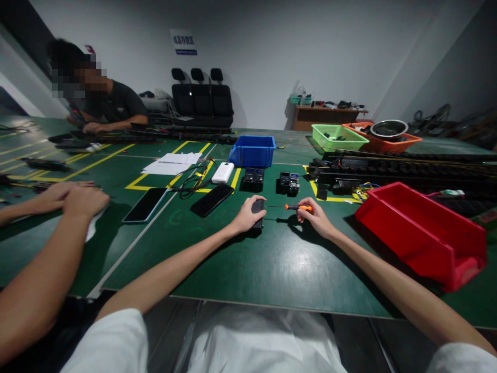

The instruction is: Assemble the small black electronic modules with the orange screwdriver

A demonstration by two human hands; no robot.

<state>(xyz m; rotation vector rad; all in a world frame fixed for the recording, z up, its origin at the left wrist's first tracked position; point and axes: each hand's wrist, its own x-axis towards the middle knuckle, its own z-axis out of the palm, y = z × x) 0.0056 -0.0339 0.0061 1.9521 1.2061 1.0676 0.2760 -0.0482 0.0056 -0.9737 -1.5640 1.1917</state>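
My left hand is closed around a small black box-shaped device and steadies it on the green table. In my right hand is a screwdriver with an orange and black handle, gripped by the fingertips. Its thin shaft points left and reaches the side of the black device; whether the tip sits in a screw is too small to tell. Beyond my hands stand a pair of black modules and another black and silver module group.
A blue bin stands behind the modules, and a red bin is at right. Left of my hands lie a black phone, another phone, a white power bank and cables. A neighbour's arms rest at far left.
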